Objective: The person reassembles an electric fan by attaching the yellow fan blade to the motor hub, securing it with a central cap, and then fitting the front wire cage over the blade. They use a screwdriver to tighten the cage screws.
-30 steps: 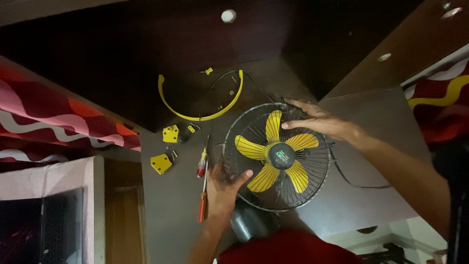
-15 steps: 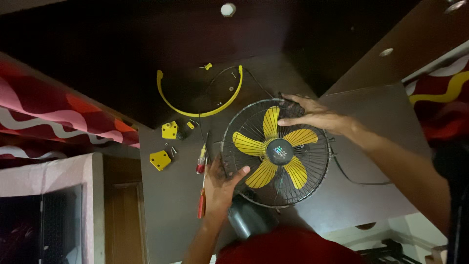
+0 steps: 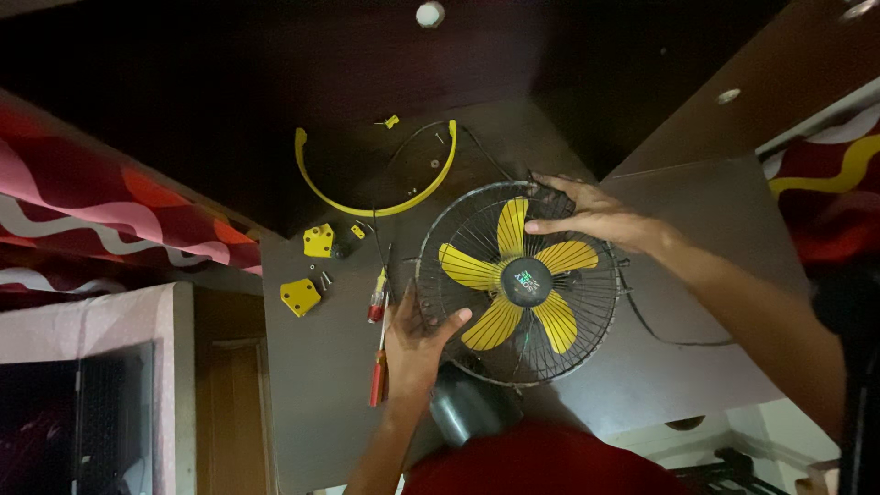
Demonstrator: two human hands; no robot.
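Note:
A small fan lies face up on the dark table, with yellow blades (image 3: pixel 477 270) and a black hub behind a black wire grille (image 3: pixel 596 302). My left hand (image 3: pixel 417 341) grips the grille's near-left rim, thumb laid over the wires. My right hand (image 3: pixel 591 214) holds the far rim, fingers spread across the wires. The fan's dark grey base (image 3: pixel 463 408) pokes out below the grille, close to my body.
A yellow half-ring trim (image 3: pixel 376 203) lies behind the fan. Two yellow brackets (image 3: pixel 319 241) (image 3: pixel 301 296), small screws (image 3: pixel 324 280) and two red-handled screwdrivers (image 3: pixel 378 298) (image 3: pixel 377 376) lie left of it. A black cord (image 3: pixel 660 337) trails right. Red patterned fabric (image 3: pixel 119 220) borders the left side.
Both hands keep their hold on the grille; the fan and hands have barely shifted in view, mostly from a slight camera move.

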